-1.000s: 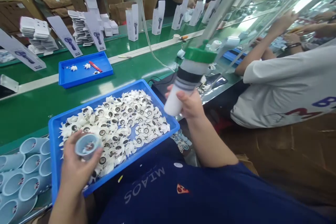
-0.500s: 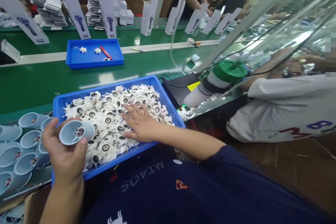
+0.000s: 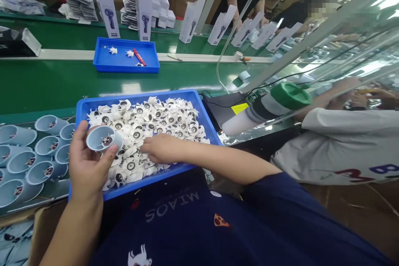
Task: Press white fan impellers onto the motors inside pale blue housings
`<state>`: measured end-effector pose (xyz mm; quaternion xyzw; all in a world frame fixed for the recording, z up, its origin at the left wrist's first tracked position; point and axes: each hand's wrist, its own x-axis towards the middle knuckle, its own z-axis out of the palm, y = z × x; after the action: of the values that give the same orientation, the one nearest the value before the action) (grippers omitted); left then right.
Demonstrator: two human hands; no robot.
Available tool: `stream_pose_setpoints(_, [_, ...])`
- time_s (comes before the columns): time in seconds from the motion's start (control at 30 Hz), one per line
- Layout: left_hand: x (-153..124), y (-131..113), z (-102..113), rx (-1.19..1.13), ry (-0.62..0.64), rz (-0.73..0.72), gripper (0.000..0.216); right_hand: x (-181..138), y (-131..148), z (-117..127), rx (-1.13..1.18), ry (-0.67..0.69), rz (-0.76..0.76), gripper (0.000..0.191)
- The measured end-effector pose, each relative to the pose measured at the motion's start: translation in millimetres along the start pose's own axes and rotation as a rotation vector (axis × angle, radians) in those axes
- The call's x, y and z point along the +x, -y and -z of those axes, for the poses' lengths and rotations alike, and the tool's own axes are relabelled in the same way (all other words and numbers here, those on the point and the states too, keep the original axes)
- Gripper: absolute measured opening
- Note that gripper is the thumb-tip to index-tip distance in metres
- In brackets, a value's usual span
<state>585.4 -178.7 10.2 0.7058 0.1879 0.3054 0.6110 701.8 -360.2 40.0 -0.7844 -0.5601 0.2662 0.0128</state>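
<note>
My left hand (image 3: pixel 87 166) grips a pale blue cup-shaped housing (image 3: pixel 102 138), its open mouth turned up, above the near left corner of a blue tray (image 3: pixel 199 110). The tray is heaped with several small white fan blades (image 3: pixel 149 120). My right hand (image 3: pixel 160 149) rests in the pile near the tray's front edge, fingers curled down among the blades; what they pinch is hidden. A hanging tool with a green cap and white grip (image 3: pixel 264 108) dangles free to the right of the tray.
Several more pale blue housings (image 3: pixel 28 158) lie to the left. A smaller blue tray (image 3: pixel 124 64) with a red pen sits on the green conveyor (image 3: pixel 46 87). White product boxes (image 3: pixel 145 12) stand beyond. A person in a white shirt (image 3: pixel 343 145) sits at right; other people work further back.
My right hand let go of the hanging tool, dropped into the tray and drew back toward its front edge, fingers curling. The tool swung away right. My left hand kept the housing.
</note>
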Motion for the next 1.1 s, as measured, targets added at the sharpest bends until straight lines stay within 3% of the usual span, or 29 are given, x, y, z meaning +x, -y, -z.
stream_pose_setpoints(0.1, [0,-1,-3,0.008,0.006,0.026,0.101,8,6,8,-0.023,0.07,-0.049,0.039])
stream_pose_setpoints(0.23, [0,-3,-3,0.014,0.019,-0.059,0.092,5,6,17,-0.006,0.132,-0.101,0.04])
stream_pose_setpoints(0.33, [-2,-2,1,-0.005,0.021,-0.042,0.096,-13,-4,13,0.092,-0.02,-0.089,0.036])
stream_pose_setpoints(0.4, [-3,-1,5,0.051,0.062,0.04,0.101,-27,-11,4,0.494,-0.19,-0.061,0.028])
stream_pose_setpoints(0.47, [-6,-2,8,0.173,0.154,0.12,0.105,-38,-15,-7,1.145,-0.287,-0.011,0.023])
stream_pose_setpoints(0.53, [-10,-5,9,0.316,0.28,0.135,0.1,-45,-16,-19,1.713,-0.258,0.071,0.022])
stream_pose_setpoints(0.6, [-14,-11,8,0.441,0.391,0.054,0.081,-48,-15,-27,2.011,-0.199,0.175,0.025])
stream_pose_setpoints(0.67, [-18,-19,6,0.51,0.469,-0.087,0.065,-49,-13,-32,2.107,-0.18,0.253,0.029])
stream_pose_setpoints(0.8, [-23,-35,0,0.587,0.514,-0.311,0.057,-53,-10,-34,2.141,-0.212,0.279,0.037])
stream_pose_setpoints(1.1, [-27,-49,-5,0.655,0.51,-0.392,0.053,-57,-10,-32,2.155,-0.267,0.289,0.043])
